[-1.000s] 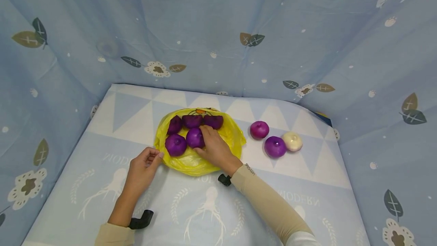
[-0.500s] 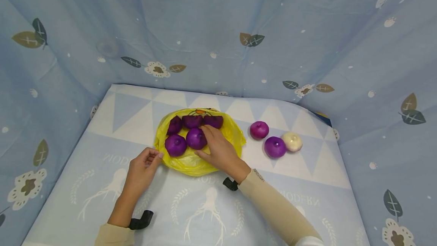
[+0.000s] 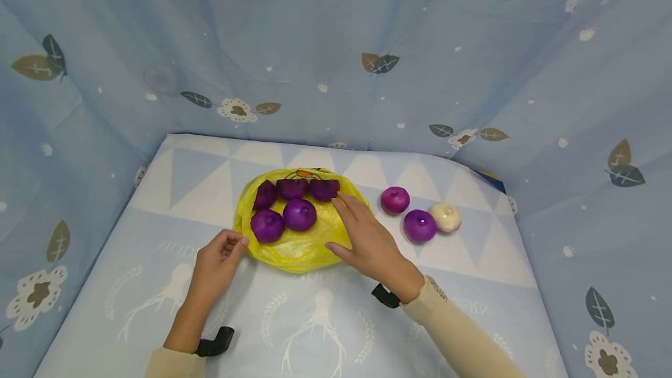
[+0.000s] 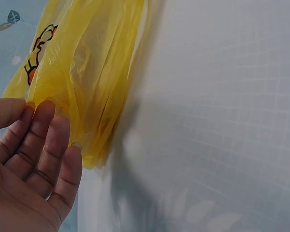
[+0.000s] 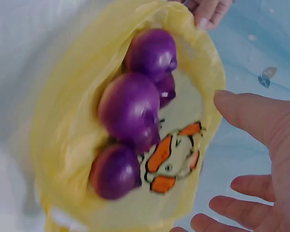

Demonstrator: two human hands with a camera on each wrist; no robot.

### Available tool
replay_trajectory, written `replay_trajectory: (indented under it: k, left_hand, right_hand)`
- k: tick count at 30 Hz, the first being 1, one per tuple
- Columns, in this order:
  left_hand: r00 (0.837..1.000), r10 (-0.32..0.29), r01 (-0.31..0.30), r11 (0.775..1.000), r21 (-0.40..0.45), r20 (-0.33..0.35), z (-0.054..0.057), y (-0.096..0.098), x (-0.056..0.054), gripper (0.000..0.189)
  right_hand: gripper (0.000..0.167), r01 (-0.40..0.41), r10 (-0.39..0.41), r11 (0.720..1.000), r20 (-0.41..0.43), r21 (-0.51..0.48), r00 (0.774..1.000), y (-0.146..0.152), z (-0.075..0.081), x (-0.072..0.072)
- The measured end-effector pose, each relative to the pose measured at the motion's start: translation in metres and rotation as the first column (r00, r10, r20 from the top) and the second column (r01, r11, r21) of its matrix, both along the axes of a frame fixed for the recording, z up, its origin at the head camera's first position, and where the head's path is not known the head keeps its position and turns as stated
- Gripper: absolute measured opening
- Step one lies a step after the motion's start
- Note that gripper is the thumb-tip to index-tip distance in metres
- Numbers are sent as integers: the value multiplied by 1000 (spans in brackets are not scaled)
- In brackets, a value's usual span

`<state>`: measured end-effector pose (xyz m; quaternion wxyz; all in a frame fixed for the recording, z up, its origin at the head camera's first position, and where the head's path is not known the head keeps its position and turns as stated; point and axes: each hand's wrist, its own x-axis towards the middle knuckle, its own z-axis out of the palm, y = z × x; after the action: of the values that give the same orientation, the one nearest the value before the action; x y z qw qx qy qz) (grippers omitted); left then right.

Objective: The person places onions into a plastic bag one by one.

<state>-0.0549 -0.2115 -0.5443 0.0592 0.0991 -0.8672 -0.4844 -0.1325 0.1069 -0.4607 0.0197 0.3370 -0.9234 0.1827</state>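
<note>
A yellow plastic bag point(image 3: 299, 258) lies spread open on the table, its mouth facing up. Inside it are several purple onions: a front-left one point(image 3: 268, 226), one point(image 3: 300, 214) beside it, and a row along the back wall, partly covered. My left hand point(image 3: 216, 264) pinches the bag's left rim between thumb and fingers; the left wrist view shows the thumb and fingers point(image 4: 41, 130) at the yellow film. Over the bag's right side, my right hand point(image 3: 373, 244) is held with fingers spread and nothing in it. A cartoon print point(image 5: 171, 162) shows on the bag's inner wall.
To the bag's right sit two purple onions, one reddish point(image 3: 395, 200) and one darker point(image 3: 420, 226), with a white onion point(image 3: 446, 217) against the darker one. A blue patterned curtain point(image 3: 325, 45) rises behind the table point(image 3: 199, 185).
My right hand has let go of the purple onion at the bag's middle and moved right, its fingers opening. The left hand keeps its place at the rim. The head view has shifted slightly.
</note>
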Motion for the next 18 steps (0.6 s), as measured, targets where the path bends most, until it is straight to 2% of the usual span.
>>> replay_trajectory:
  k: [3, 8, 13, 18]
  left_hand:
    - [1000, -5, 5, 1000, -8, 7, -1, 1, 0, 27]
    - [1000, -8, 8, 1000, -1, 5, -2, 2, 0, 28]
    - [1000, -8, 8, 1000, -3, -2, 0, 2, 0, 28]
    - [1000, -8, 8, 1000, -3, -3, 1, 2, 0, 29]
  right_hand:
    - [90, 12, -12, 1000, -23, 10, 1000, 18, 6, 4]
    - [95, 83, -82, 996, -33, 17, 996, 49, 15, 1]
    - [100, 183, -183, 983, -15, 9, 983, 83, 24, -14]
    - [105, 301, -305, 952, 81, 55, 949, 118, 27, -29]
